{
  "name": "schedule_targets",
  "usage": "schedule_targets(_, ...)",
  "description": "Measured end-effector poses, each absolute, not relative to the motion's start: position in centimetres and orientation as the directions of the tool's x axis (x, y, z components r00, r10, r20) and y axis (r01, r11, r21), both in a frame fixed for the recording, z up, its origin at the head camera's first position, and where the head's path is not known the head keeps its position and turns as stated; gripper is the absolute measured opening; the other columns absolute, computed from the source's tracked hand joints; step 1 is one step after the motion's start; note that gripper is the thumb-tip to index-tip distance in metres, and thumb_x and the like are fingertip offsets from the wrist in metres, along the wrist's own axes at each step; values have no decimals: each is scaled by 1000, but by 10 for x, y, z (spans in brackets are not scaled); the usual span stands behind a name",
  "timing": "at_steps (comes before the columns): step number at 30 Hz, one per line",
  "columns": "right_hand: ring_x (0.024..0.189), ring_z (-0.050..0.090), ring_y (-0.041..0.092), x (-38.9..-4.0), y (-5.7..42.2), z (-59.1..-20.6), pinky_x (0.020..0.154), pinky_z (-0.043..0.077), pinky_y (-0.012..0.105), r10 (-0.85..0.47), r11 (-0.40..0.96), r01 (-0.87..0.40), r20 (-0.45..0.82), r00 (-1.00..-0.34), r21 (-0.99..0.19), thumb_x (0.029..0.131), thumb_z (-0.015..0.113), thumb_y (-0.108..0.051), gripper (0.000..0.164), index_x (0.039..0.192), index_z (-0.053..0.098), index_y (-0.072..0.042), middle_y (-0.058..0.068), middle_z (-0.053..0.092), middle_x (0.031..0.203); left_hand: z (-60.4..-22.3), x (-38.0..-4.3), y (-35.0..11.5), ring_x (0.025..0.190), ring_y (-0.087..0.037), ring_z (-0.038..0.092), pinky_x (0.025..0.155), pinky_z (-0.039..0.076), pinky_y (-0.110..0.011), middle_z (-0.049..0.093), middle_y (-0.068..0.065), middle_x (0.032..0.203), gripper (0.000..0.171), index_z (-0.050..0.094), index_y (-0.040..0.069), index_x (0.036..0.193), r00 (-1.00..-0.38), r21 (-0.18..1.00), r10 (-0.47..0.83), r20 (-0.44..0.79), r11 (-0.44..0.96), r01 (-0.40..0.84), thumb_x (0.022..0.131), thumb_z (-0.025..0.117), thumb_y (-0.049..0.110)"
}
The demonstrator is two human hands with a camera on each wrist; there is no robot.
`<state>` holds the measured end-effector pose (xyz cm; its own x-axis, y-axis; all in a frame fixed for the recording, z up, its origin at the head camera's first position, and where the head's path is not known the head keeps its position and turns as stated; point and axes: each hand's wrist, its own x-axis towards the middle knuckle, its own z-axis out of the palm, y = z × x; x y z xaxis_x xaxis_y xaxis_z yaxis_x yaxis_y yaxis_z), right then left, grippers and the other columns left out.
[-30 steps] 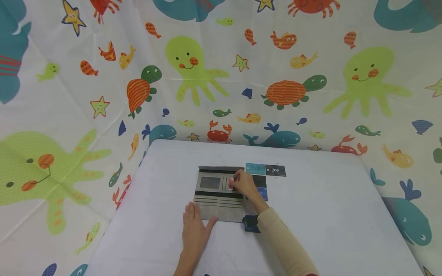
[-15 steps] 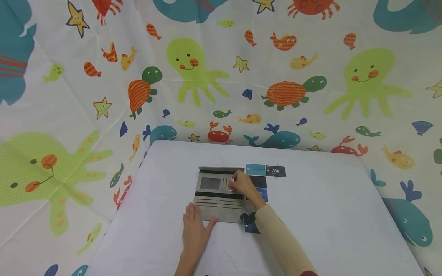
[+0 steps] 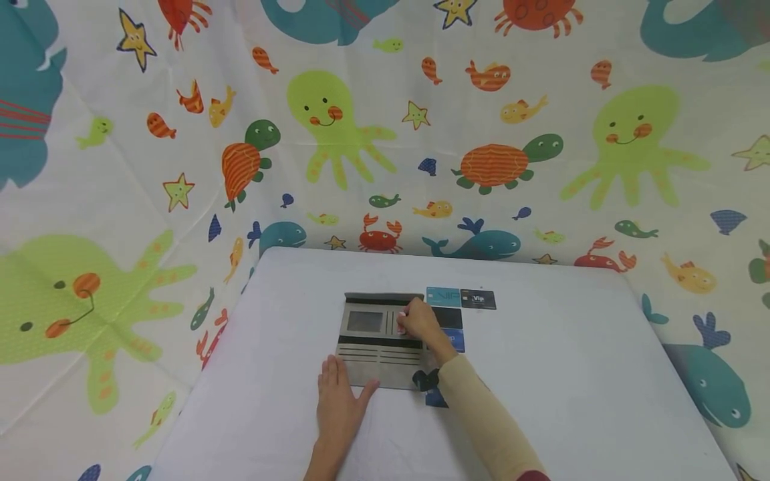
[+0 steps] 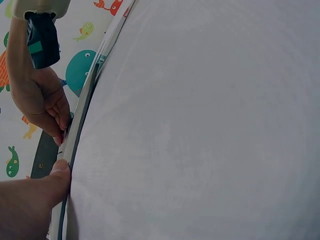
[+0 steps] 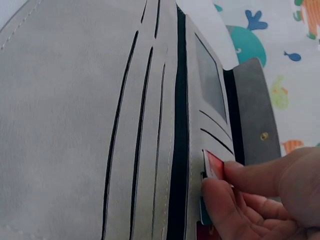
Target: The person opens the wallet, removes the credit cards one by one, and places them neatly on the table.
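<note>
A grey wallet (image 3: 388, 375) lies unfolded on the white table, showing rows of card slots and a clear window (image 3: 364, 322). My left hand (image 3: 340, 401) rests with extended fingers along its lower left edge, and the thumb (image 4: 60, 172) presses that edge in the left wrist view. At the upper right slots, my right hand (image 3: 421, 322) pinches a red card (image 5: 215, 164) between thumb and fingers. The right wrist view shows the card partly inside a slot, its lower part hidden by the wallet. Other card edges peek out just below the fingertips.
Right of the wallet lie a teal VIP card (image 3: 443, 296), a black Vip card (image 3: 478, 299), another black card (image 3: 448, 318) and a blue card (image 3: 456, 340). A dark blue card (image 3: 436, 399) lies partly under the right sleeve (image 3: 481, 407). A patterned cloth (image 3: 361, 147) hangs behind the table.
Less of the red card shows above the slot in the head view. My right hand and forearm have shifted slightly left; the left hand has stayed in place.
</note>
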<state>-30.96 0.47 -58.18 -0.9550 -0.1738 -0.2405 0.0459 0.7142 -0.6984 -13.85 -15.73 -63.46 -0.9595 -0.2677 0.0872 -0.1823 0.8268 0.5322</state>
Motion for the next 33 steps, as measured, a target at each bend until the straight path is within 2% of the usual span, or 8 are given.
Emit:
schedule_targets(13,49,60,11,-310,2,-588,47,45,21,-148,722,22,-186,-971,-691,95,67,-12,19,82,74,-1,4,64,59,-639,-139,-159,150,-46,27,123,24,-57,30,-32,158,101,36,-14,147,-959,526,-270,86,830,-187,85,71,57)
schedule_targets(17,50,61,12,-309,2,-587,48,46,21,-136,718,36,-190,-972,-695,95,68,-13,17,87,74,2,5,65,62,-640,-139,-159,150,-45,28,123,24,-56,31,-32,158,101,37,-14,147,-958,522,-271,91,833,-185,85,72,57)
schedule_targets(22,52,63,12,-308,3,-587,50,49,22,-114,704,71,-210,-971,-707,94,70,-12,20,101,71,7,8,67,71,-640,-139,-159,150,-45,28,122,25,-57,31,-32,158,100,37,-14,147,-958,516,-267,100,837,-179,85,72,57)
schedule_targets(29,53,64,13,-308,5,-586,51,51,23,-101,689,93,-223,-970,-719,93,71,-11,16,95,71,5,8,67,71,-637,-137,-158,149,-46,29,122,25,-57,32,-32,157,99,39,-15,145,-959,529,-262,110,832,-167,85,73,56)
schedule_targets(33,53,66,13,-307,7,-587,53,54,24,-109,689,70,-199,-974,-722,92,69,-7,18,102,70,9,11,70,77,-636,-137,-159,149,-46,29,122,25,-57,32,-32,157,99,39,-15,146,-959,531,-264,104,830,-171,85,72,56)
